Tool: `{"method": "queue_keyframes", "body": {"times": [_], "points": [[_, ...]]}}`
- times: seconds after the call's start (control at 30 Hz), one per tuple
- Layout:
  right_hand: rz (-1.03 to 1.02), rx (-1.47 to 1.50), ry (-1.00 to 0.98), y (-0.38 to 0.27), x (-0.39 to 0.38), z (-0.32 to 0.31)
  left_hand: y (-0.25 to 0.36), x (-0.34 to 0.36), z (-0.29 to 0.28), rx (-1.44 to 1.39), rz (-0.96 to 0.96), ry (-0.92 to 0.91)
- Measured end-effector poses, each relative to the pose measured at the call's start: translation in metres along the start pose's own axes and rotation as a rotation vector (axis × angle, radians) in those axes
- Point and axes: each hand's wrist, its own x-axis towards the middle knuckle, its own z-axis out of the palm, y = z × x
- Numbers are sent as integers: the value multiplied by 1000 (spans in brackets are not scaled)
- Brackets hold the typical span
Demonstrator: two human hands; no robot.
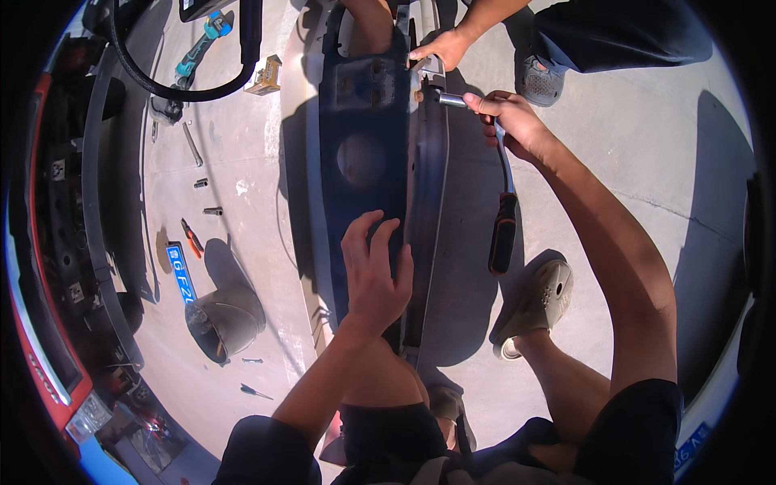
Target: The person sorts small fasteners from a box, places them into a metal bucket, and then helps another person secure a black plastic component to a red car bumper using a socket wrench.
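Note:
A long dark blue metal beam [364, 153] with a round hole lies lengthwise before me. My left hand [376, 271] rests over its near part with fingers spread, holding nothing; whether the fingertips touch the metal I cannot tell. My right hand [516, 125] grips a ratchet wrench [508, 174] around its head, and its black and orange handle hangs toward me. From that head a silver socket [453, 100] points left at the beam's right edge, close to a rusty bolt [419, 96]. Just beyond, a co-worker's hand [443, 50] holds a metal piece against the same edge.
On the concrete at left are a teal cordless tool [196, 55], a small box [265, 75], loose sockets [212, 211], pliers [192, 238], a blue licence plate [179, 271] and a grey bucket [242, 315] on its side. A black hose [174, 94] arches above. A red vehicle front [56, 396] stands far left.

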Motion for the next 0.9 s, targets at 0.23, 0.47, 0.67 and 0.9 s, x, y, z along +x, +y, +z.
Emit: {"method": "queue_keyframes", "body": {"times": [0.23, 0.47, 0.67, 0.9], "points": [[172, -294, 74, -8, -85, -49, -78, -51, 40, 344, -282, -5], [296, -404, 21, -3, -186, -103, -81, -44, 35, 225, -362, -162], [11, -389, 58, 24, -223, -107, -81, -42, 39, 198, -410, -171], [-52, -274, 98, 42, -254, -102, -82, -49, 45, 192, -378, -71]]}}
